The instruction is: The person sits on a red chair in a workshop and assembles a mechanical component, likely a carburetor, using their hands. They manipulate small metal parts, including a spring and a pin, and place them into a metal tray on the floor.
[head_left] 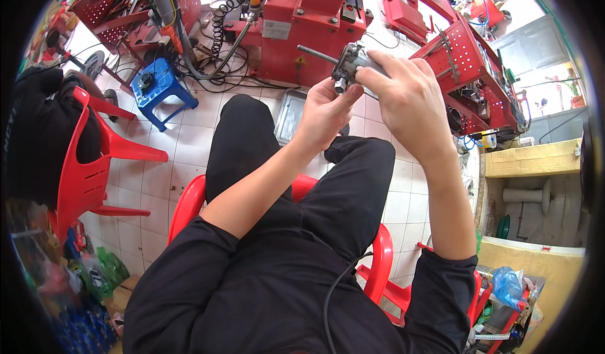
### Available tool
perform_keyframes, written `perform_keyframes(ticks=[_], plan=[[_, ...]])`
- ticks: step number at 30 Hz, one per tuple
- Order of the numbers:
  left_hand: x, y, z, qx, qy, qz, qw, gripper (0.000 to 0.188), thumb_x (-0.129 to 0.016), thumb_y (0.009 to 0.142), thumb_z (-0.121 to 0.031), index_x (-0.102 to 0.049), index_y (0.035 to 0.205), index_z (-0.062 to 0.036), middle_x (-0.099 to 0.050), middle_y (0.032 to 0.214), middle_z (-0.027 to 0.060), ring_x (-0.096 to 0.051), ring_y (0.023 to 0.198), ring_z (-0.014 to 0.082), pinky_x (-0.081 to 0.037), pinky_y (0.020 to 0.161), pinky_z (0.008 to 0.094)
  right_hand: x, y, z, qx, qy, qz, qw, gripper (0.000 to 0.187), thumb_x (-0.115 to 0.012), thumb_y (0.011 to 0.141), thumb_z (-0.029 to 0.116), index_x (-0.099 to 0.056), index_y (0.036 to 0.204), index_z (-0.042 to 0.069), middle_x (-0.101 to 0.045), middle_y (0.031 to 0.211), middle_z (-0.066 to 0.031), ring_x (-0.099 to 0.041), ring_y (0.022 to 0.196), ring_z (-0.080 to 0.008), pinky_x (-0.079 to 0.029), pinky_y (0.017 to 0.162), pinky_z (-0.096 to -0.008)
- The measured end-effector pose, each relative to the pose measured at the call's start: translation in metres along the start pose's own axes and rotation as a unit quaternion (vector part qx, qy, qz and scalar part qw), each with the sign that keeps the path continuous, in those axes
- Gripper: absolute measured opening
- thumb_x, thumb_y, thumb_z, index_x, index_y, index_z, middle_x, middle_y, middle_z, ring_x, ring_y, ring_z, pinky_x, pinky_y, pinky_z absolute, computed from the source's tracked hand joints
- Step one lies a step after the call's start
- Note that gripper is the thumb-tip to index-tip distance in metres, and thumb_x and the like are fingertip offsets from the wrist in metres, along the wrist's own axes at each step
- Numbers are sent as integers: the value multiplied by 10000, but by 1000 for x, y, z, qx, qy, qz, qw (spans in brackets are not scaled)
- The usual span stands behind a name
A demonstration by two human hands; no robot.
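Observation:
A small metal carburetor (pixel 345 65), dark and silvery, is held up in front of my knees. A thin grey tube or rod (pixel 317 54) sticks out from its left side. From below, my left hand (pixel 320 116) grips it, the thumb pressed near a shiny round fitting (pixel 341 84). My right hand (pixel 408 98) closes over its upper right side with bent fingers. Those fingers hide part of the carburetor, and I cannot make out whether they also hold a smaller piece.
I sit on a red plastic chair (pixel 382 262). Ahead stands a red machine (pixel 296 45) with hoses. A blue stool (pixel 165 89) and another person beside a red chair (pixel 85 165) are at left. A metal tray (pixel 291 117) lies on the floor; a red perforated tool cart (pixel 463 80) stands right.

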State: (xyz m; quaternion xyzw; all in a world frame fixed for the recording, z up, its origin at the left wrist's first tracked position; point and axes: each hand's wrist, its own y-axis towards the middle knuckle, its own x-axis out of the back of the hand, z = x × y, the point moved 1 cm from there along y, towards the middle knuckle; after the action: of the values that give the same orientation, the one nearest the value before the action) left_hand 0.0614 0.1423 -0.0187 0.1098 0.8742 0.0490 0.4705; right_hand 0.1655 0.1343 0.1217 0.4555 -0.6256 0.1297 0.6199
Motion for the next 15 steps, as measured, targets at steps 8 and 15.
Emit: perform_keyframes(ticks=[8, 15], plan=[[-15, -6, -5, -27, -52, -23, 998, 133, -613, 906, -114, -586, 997, -22, -582, 738, -19, -446, 503, -2, -320, 394, 175, -5, -25, 42, -134, -117, -87, 980, 355, -650, 696, 115, -679, 1050, 134, -495, 1300, -177, -430, 1243, -307, -229, 1047, -479], [-32, -12, -12, -58, -41, -18, 997, 166, -589, 884, -11, -597, 1049, 5, -646, 945, 65, -615, 787, 105, -520, 669, 238, -1, -22, 51, -191, -35, -147, 970, 260, -638, 692, 137, -710, 938, 95, -448, 1356, -206, -356, 1316, -336, -59, 1103, -477]])
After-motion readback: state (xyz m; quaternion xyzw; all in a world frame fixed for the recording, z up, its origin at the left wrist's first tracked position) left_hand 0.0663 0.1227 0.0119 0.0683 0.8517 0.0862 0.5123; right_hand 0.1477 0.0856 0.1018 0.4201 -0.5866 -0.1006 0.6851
